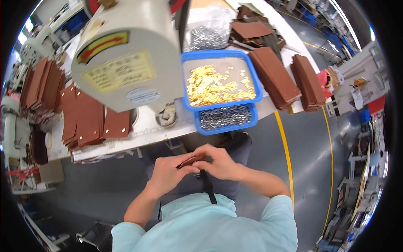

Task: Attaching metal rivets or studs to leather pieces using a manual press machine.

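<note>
Over my lap, my left hand (168,173) and my right hand (219,164) meet around a small piece of brown leather (187,162). Both sets of fingers are closed on it, and they cover most of its shape. Beyond them, at the table's front edge, a blue tray (255,94) holds many small gold metal pieces (214,86). A second blue tray (226,131), partly under the first, is full of small silver metal pieces (224,116).
A large grey machine head (126,54) rises over the white table (155,136). Brown leather panels with gold pieces on them (90,117) lie left of it. Leather stacks (275,77) stand right of the trays. A plastic bag of silver pieces (208,35) sits behind.
</note>
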A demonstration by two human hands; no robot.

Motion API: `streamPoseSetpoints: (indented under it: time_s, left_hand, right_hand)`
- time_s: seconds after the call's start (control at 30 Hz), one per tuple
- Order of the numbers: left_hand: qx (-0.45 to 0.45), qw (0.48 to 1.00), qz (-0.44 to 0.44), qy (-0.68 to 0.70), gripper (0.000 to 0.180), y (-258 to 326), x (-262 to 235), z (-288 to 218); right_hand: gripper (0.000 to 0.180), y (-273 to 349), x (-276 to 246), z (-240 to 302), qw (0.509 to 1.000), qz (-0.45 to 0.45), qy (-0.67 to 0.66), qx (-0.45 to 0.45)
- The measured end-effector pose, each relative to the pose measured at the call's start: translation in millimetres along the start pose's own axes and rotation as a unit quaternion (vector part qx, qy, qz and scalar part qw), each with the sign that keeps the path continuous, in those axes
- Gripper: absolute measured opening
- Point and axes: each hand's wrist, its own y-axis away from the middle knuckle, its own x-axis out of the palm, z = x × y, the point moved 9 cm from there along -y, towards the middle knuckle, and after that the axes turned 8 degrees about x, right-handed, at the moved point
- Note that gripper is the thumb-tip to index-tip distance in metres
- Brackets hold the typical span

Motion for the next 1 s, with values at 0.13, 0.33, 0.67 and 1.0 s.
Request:
streamPoseSetpoints:
  time_s: [0.13, 0.33, 0.67, 1.0]
  left_hand:
    - [-0.008, 1.000, -0.020, -0.004, 0.022, 2, -21, 5]
    - [-0.043, 0.984, -0.153, 0.084, 0.013, 20, -63, 39]
    - [-0.032, 0.994, -0.105, -0.023, 0.009, 39, -59, 50]
    - [0.119, 0.964, 0.124, -0.202, 0.028, 6, 2, -10]
  right_hand:
    - [0.070, 1, -10, -3, 0.992, 0.109, -0.014, 0.062]
    - [0.040, 18, -37, -51, 0.965, 0.158, 0.160, 0.132]
    - [0.014, 7, -103, -39, 0.966, -0.059, -0.168, 0.187]
    - [0.019, -25, -84, 37, 0.999, -0.011, -0.004, 0.043]
